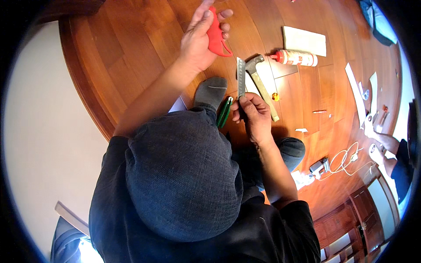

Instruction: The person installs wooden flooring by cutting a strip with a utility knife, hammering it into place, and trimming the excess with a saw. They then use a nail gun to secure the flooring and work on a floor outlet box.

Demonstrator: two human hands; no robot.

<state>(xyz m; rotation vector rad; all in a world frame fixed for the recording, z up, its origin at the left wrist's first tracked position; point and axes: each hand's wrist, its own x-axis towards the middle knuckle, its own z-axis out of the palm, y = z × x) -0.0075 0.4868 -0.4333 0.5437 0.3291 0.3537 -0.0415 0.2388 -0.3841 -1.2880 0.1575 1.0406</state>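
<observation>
My left hand point(195, 46) is raised at the upper middle, its fingers partly curled round a red, smooth, handle-shaped piece point(215, 35) with a thin loop at its lower end. Lower and to the right, my right hand point(256, 116) pinches the dark end of a narrow grey metal strip point(241, 79) with marks along it, held upright. Just right of the strip a claw hammer point(265, 94) with a wooden handle lies on the floor. A slim green tool point(225, 112) lies left of my right hand, near my grey-socked foot point(210, 93).
A red-and-white squeeze bottle point(298, 58) lies beside a folded white sheet point(305, 40) on the wooden floor point(144, 48). A small amber object point(275, 96) is near the hammer. Right: white strips point(354, 94), a cable point(344, 162), a grey device point(319, 167) and another person's hand point(372, 133).
</observation>
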